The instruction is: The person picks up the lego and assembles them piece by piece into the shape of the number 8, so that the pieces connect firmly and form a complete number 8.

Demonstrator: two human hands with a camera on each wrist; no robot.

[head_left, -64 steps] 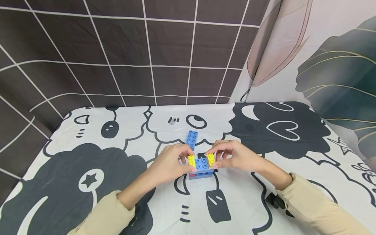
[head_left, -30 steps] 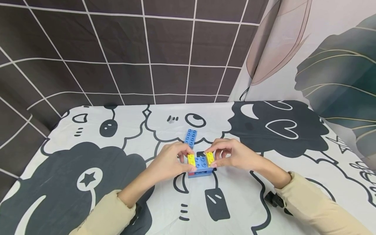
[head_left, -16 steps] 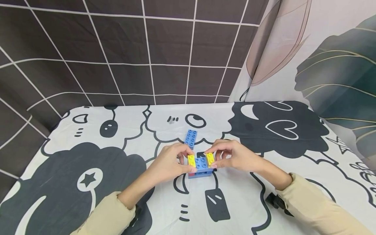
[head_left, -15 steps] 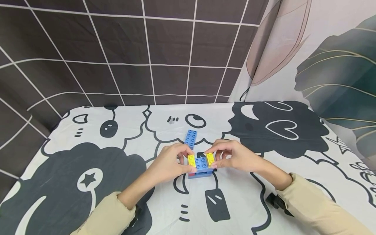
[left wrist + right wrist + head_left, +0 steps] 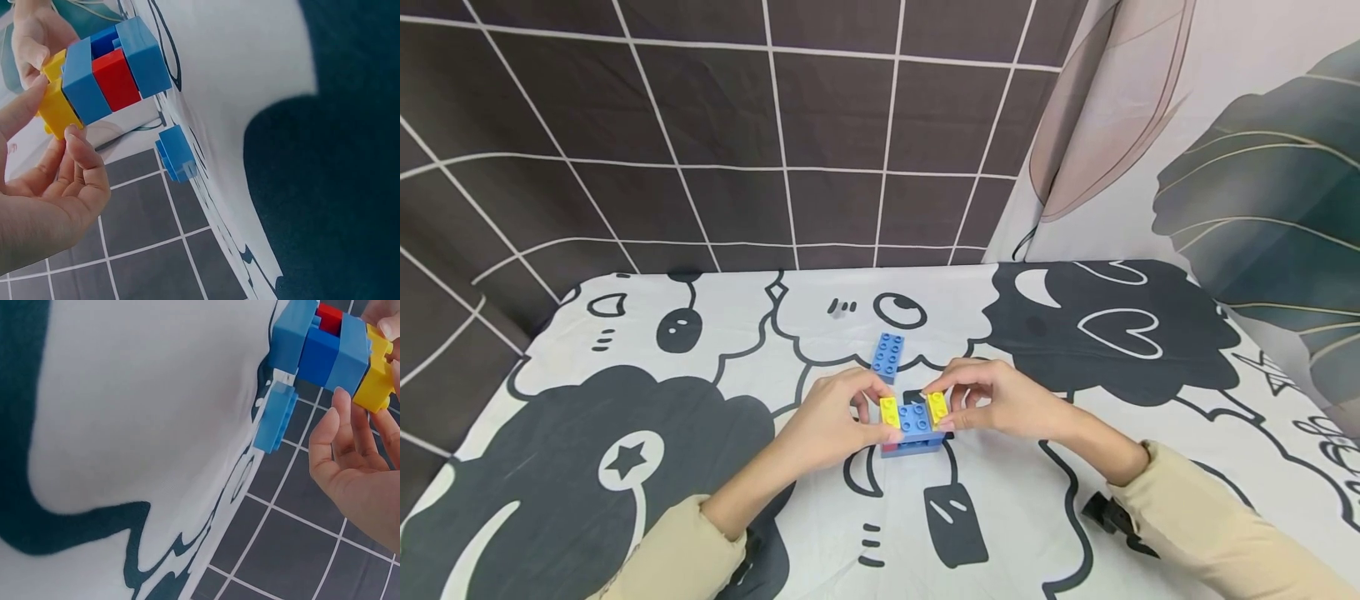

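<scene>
A stack of toy building bricks stands on the cloth in the head view. Its top blue brick [image 5: 914,421] carries a yellow brick at each end. My left hand [image 5: 831,417] pinches the left yellow brick [image 5: 889,412] between thumb and fingers. The right yellow brick [image 5: 937,407] is pinched by my right hand [image 5: 992,400]. Beneath the top, the left wrist view shows a red brick [image 5: 116,80] and a lower blue brick [image 5: 144,57]. A darker blue brick [image 5: 320,357] shows in the middle layer in the right wrist view.
Behind the stack lies a loose blue brick [image 5: 888,357], studs up. A patterned black-and-white cloth [image 5: 820,533] covers the table. A dark grid-patterned curtain [image 5: 715,125] rises along the back and left, with a leaf-print curtain [image 5: 1262,200] at the right.
</scene>
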